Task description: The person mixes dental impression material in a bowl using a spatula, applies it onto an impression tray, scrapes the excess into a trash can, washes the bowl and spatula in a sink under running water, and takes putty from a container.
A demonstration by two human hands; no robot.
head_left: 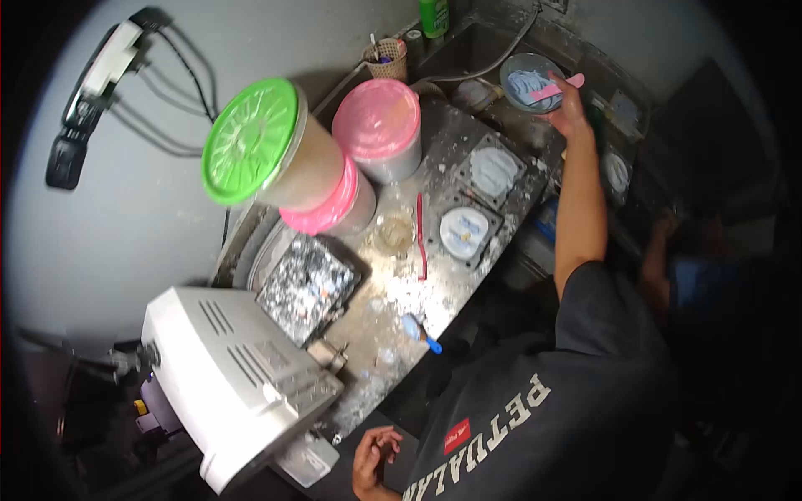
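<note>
My right hand [571, 107] reaches out at the upper right, closed on a shallow mixing bowl [512, 82] of pale blue-grey paste. A pink spatula [547, 93] lies across the bowl, its end at my fingers. My left hand [376, 455] hangs near the bench's front edge, fingers loosely curled and apart, with nothing visible in it. Two dark square plates with pale material sit on the bench: a rough grey-white mass [493, 171] and a rounder white mass with blue patches [464, 232]. Closer to my left hand lies a blue-handled tool [422, 332] with paste on its head.
A green-lidded bucket [255, 142] stands on a pink-lidded bucket [359, 204], beside another pink-lidded bucket [380, 121]. A red stick-like tool [421, 238], clear cup [394, 232], speckled block [309, 284] and white vented machine [225, 367] line the bench. Another person's arm [658, 259] shows dimly right.
</note>
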